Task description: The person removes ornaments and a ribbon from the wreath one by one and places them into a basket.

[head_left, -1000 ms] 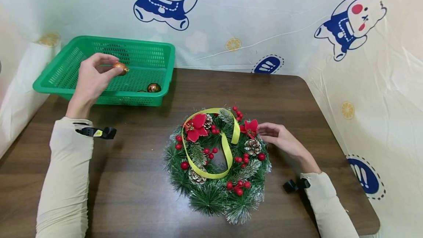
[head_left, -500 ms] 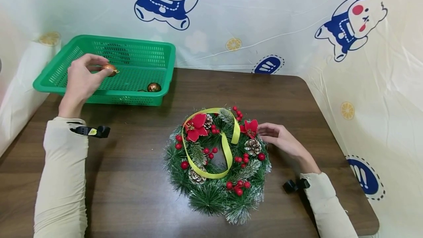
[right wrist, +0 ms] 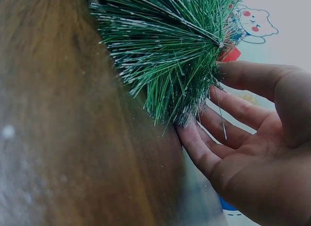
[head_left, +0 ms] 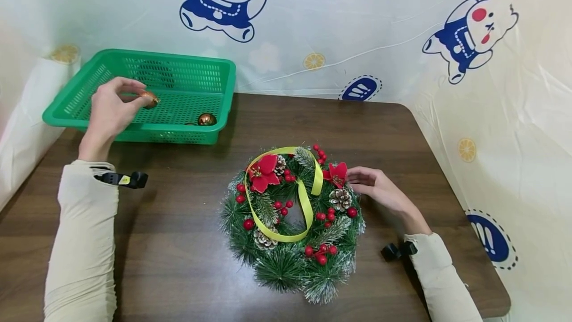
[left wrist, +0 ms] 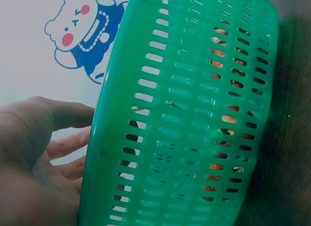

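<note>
My left hand (head_left: 110,108) pinches a shiny copper-coloured bauble (head_left: 151,100) by its side, above the left part of a green plastic basket (head_left: 178,128). The left wrist view shows the basket's slotted wall (left wrist: 109,104) hiding what the fingertips hold. On the table lies a green wreath (head_left: 282,268) with red flowers, red berries, pine cones and a loose yellow ribbon (head_left: 286,236) across it. At the wreath's right edge, my right hand (head_left: 382,190) rests with relaxed, slightly bent fingers touching the frosted needles (right wrist: 170,65).
Another copper bauble (head_left: 207,119) lies in the basket's front right corner, with part of something similar beside it. More copper pieces show through the slots. The brown wooden table (head_left: 178,222) meets a printed white sheet (head_left: 290,19) at the back and right.
My left hand has moved a little left over the basket, still pinching the bauble. The right hand and wreath have stayed in place.
</note>
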The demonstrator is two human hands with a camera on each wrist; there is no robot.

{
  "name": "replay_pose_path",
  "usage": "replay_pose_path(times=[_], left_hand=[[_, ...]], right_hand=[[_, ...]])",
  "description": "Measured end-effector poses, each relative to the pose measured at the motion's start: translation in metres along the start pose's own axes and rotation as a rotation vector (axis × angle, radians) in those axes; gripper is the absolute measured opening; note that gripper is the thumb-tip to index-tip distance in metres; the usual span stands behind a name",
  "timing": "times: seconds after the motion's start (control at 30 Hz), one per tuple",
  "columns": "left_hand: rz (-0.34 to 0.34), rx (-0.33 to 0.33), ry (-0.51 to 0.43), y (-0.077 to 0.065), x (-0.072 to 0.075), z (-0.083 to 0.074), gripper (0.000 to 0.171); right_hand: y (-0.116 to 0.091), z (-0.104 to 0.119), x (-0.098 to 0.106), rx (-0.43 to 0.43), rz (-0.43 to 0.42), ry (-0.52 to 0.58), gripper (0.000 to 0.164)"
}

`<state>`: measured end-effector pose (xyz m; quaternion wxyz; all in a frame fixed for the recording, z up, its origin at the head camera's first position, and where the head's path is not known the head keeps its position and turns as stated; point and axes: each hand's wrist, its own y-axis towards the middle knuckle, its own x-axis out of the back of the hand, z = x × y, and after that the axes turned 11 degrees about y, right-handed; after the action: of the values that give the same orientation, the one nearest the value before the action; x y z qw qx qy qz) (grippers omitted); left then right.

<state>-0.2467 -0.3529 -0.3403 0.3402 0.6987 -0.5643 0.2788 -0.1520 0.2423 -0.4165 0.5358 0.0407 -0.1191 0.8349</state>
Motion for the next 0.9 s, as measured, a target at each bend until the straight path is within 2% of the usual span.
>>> replay_pose_path(times=[0.13,0.53,0.9], left_hand=[[-0.003,-0.021,0.031,-0.001,-0.001,0.000,0.041],[0.012,-0.034,0.004,-0.002,-0.001,-0.003,0.041],[0.008,-0.047,-0.002,-0.003,-0.002,-0.017,0.043]], right_hand=[[0.001,0.000,0.000,0.004,-0.001,0.001,0.036],[0.001,-0.002,0.001,0.001,-0.003,-0.003,0.036],[0.000,-0.003,0.003,0.013,-0.010,-0.009,0.035]])
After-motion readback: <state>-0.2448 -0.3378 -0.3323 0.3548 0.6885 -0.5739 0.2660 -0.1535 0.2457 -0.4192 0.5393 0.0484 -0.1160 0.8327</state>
